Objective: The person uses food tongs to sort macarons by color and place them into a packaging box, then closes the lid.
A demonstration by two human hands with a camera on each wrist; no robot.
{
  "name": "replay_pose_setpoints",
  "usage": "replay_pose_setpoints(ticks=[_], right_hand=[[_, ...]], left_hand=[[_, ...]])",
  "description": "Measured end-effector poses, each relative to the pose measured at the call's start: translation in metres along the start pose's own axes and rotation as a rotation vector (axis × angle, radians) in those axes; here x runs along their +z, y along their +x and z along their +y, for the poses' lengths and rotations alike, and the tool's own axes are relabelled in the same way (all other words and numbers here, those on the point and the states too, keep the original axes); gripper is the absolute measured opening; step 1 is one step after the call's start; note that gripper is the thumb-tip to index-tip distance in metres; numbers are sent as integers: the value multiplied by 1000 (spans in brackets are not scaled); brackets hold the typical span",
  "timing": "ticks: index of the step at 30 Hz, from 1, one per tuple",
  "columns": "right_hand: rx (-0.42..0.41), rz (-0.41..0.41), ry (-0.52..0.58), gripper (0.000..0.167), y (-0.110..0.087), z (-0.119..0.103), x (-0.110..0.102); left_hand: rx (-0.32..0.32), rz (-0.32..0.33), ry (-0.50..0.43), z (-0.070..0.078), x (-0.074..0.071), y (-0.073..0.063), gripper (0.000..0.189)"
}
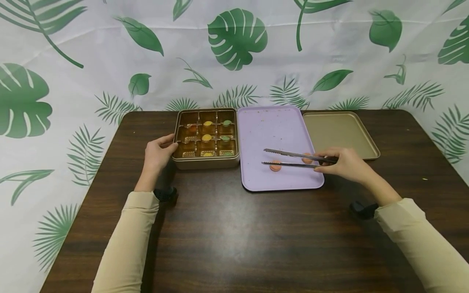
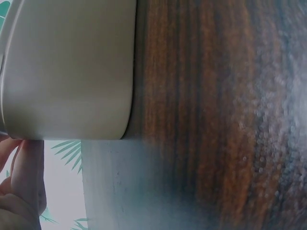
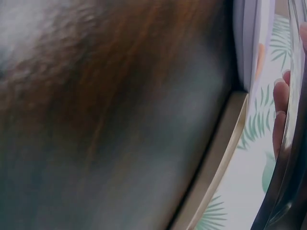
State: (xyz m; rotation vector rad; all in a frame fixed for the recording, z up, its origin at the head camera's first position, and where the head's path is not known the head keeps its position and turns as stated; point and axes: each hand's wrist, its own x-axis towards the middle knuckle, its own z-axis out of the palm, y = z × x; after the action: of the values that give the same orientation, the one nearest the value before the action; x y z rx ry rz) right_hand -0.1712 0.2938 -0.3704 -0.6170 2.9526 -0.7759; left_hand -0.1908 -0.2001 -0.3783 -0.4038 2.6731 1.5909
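Orange macarons [image 1: 275, 167] between left hand [image 1: 158, 154] and right hand [image 1: 344, 165]; right gripping tongs [image 1: 289, 154].

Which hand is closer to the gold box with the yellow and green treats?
The left hand. It touches the left side of the gold box. The right hand is farther off, by the right edge of the purple tray, holding tongs.
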Motion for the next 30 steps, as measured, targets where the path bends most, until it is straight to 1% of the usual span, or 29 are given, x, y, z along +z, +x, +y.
replay_pose_setpoints(ticks=[4,8,14,20,27,30], right_hand=[[5,-15,21,41,-4,3,1],[4,-18,12,41,-8,8,3],[-17,-1,-28,40,-12,15,7],[-27,9,-20,36,-17,19,7],[27,-1,-18,35,-23,20,5],[31,1,-14,34,-24,20,4]], left_hand=[[-4,4,-4,-1,1,0,42],[-2,6,-10,-3,2,0,42],[6,7,-10,-5,4,2,42],[7,11,-18,-5,3,1,42],[10,10,-20,-5,2,0,42],[14,8,-30,-6,3,1,42]])
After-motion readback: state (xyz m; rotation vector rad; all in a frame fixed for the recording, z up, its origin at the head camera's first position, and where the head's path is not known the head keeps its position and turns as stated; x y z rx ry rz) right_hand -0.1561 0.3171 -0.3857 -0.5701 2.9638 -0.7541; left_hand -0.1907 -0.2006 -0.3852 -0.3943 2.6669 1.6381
